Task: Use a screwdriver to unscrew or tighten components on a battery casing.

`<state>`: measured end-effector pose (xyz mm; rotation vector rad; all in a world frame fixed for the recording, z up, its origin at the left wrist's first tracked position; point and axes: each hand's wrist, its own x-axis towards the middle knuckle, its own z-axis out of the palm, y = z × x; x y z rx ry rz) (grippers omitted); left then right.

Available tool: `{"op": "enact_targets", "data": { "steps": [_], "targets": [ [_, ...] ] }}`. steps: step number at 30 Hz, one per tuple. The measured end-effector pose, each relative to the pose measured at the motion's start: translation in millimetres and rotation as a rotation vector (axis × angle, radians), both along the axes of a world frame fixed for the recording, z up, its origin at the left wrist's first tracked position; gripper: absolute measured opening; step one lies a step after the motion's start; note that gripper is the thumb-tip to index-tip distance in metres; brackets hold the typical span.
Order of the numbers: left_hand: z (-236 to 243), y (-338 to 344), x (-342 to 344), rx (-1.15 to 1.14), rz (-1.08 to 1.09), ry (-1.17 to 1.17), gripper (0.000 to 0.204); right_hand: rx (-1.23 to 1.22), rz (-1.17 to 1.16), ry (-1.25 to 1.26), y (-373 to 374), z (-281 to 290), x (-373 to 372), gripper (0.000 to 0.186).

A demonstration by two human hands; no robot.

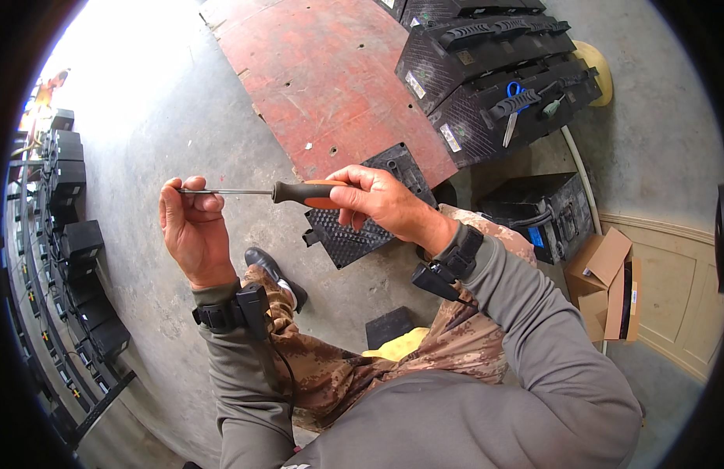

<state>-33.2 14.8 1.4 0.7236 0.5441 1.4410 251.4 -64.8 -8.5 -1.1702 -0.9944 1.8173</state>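
My right hand grips the orange-and-black handle of a screwdriver, held nearly level with its metal shaft pointing left. My left hand has its fingertips closed on the far end of the shaft, so the tip is partly hidden. Behind the screwdriver and my right hand, a black textured plate lies tilted at the edge of a worn red board, partly covered by my hand.
Black battery-like boxes with blue scissors stand at upper right; another box and cardboard are at right. Several dark units line the left. My shoe rests on the concrete floor.
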Motion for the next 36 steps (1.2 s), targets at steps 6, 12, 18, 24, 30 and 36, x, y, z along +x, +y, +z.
{"op": "enact_targets", "data": {
  "steps": [6, 12, 18, 24, 30, 36],
  "targets": [
    [2.4, -0.4, 2.9, -0.015, -0.006, -0.011, 0.027, 0.067, -0.095, -0.059, -1.5, -3.3, -0.8, 0.046],
    [2.6, -0.3, 4.5, -0.011, -0.037, -0.028, 0.028, -0.038, 0.031, 0.043, -0.7, 2.2, 7.8, 0.046],
    [0.7, -2.1, 3.5, 0.002, -0.042, 0.041, 0.027, 0.074, -0.011, -0.013, 0.6, 1.1, -0.2, 0.038],
    [5.5, -2.5, 9.0, -0.021, -0.004, 0.007, 0.027, 0.048, -0.038, 0.018, -1.3, -4.9, 4.5, 0.037],
    [4.3, -1.8, 6.6, -0.009, -0.019, 0.007, 0.027, -0.02, 0.033, 0.024, 0.6, -0.6, 4.5, 0.046],
    [3.7, -1.9, 8.0, -0.005, -0.005, 0.023, 0.026, 0.058, 0.024, -0.033, -0.1, 2.2, 0.0, 0.041]
  ]
}}
